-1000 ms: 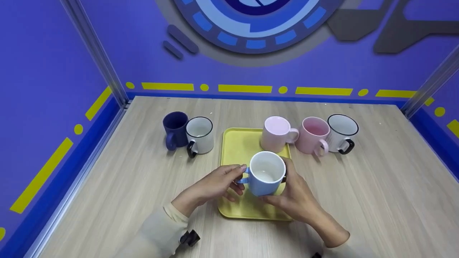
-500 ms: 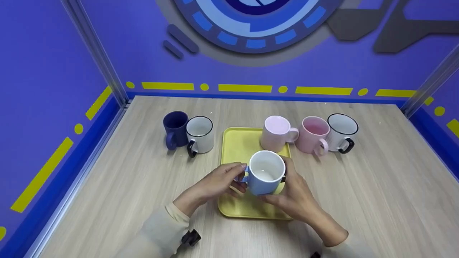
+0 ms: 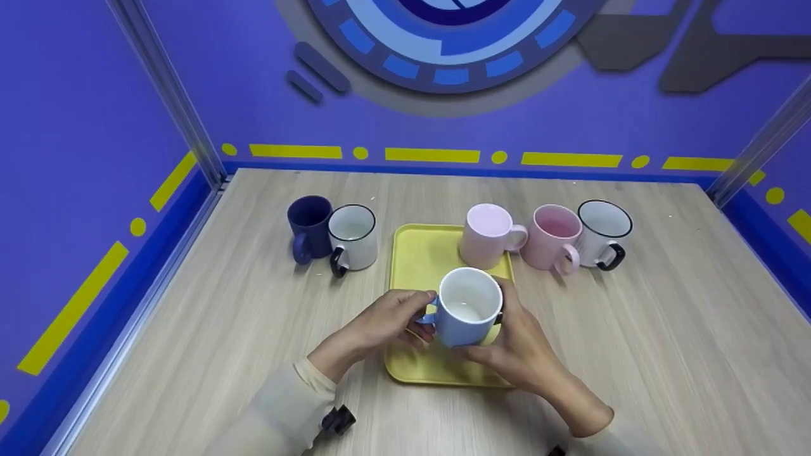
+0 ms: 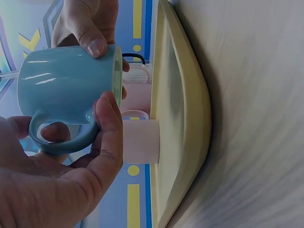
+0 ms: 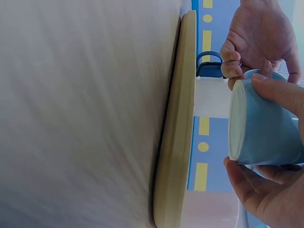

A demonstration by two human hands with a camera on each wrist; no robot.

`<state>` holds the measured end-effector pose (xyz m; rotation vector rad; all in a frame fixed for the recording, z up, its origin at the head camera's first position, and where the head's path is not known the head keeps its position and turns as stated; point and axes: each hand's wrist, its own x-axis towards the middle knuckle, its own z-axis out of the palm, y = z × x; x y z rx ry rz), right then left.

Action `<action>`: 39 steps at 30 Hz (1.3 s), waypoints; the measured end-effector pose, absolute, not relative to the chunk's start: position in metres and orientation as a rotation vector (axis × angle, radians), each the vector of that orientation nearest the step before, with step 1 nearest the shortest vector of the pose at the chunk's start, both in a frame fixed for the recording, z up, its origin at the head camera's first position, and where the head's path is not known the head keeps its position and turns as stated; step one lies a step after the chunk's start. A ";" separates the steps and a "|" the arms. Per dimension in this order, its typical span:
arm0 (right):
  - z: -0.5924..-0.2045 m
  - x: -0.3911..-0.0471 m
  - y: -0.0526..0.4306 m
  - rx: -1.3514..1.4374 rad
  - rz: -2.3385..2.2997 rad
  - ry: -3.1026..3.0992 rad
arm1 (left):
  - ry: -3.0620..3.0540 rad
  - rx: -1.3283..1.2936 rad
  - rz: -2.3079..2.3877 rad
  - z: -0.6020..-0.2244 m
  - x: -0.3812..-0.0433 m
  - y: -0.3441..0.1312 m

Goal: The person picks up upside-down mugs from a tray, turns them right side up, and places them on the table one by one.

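A light blue mug [image 3: 462, 326] with a white inside is held above the yellow tray [image 3: 415, 370], clear of it in both wrist views. My right hand [image 3: 519, 348] grips the mug's body, thumb at the near side and fingers round the far right. At its left side, my left hand [image 3: 393, 316] holds the mug's handle [image 4: 69, 146]; one finger passes through the loop in the left wrist view. The mug's opening faces up, tipped slightly toward the head camera. Behind it, a pale pink mug [image 3: 485, 239] stands at the tray's back right.
Right of the tray, a pink mug [image 3: 549, 244] and a white mug with black rim [image 3: 599, 237] stand side by side. A navy mug [image 3: 312, 221] and another black-rimmed white mug [image 3: 356, 250] stand to its left. Blue walls [image 3: 405, 126] enclose the wooden table [image 3: 222, 316].
The blue mug and both hands stay nearly in place; the left fingers shift slightly at the handle. The other mugs and the tray have not moved.
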<state>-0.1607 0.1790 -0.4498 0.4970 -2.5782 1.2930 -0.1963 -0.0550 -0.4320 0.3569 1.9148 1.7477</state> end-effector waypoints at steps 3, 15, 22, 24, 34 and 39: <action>-0.450 -0.160 0.179 0.495 1.312 -2.588 | 1.921 0.369 1.750 -0.433 -0.196 -0.054; -0.448 -0.160 0.183 0.570 1.348 -2.626 | 1.929 0.373 1.747 -0.432 -0.196 -0.056; -0.443 -0.163 0.196 0.602 1.351 -2.678 | 1.958 0.399 1.780 -0.431 -0.195 -0.060; -0.443 -0.164 0.201 0.582 1.352 -2.707 | 1.974 0.393 1.785 -0.431 -0.195 -0.061; -0.447 -0.168 0.226 0.363 1.145 -2.838 | 2.029 0.363 1.799 -0.428 -0.192 -0.072; -0.450 -0.172 0.237 0.259 1.035 -2.931 | 2.063 0.349 1.802 -0.427 -0.188 -0.082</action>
